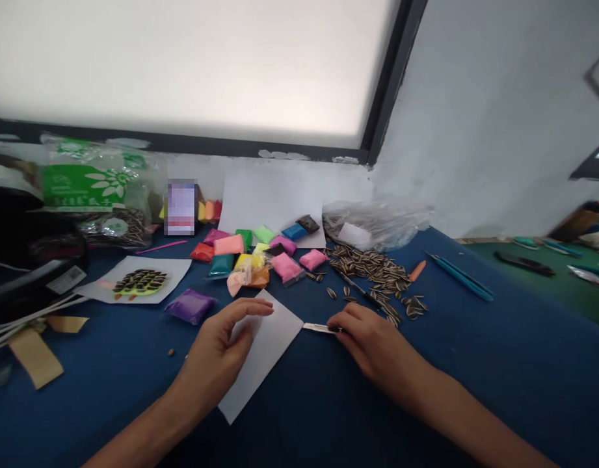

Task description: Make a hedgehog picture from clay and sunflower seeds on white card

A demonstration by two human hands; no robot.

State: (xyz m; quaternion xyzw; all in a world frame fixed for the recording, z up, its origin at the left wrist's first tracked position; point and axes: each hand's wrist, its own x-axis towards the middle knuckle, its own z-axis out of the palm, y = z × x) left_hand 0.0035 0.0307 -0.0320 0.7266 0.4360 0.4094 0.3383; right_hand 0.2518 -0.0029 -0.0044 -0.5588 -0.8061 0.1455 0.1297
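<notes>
Two hands at a white sheet on a blue counter.

Left hand (220,351) flat on the white paper sheet (260,354), fingers (253,308) spread and loosely curled, pressing rather than gripping. Right hand (372,341) just beside the sheet's right corner, fingers pinched shut on a small pale tool (319,327) whose tip touches that corner. Behind, well apart: scattered sunflower seeds (377,273), coloured clay packets (260,250), a purple packet (190,305) near the left hand. All lying on the counter (475,364).

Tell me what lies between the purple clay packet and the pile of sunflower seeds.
In the head view, between the purple clay packet and the sunflower seeds lie the top corner of the white paper sheet and the left hand's fingertips, on blue tabletop.
</notes>
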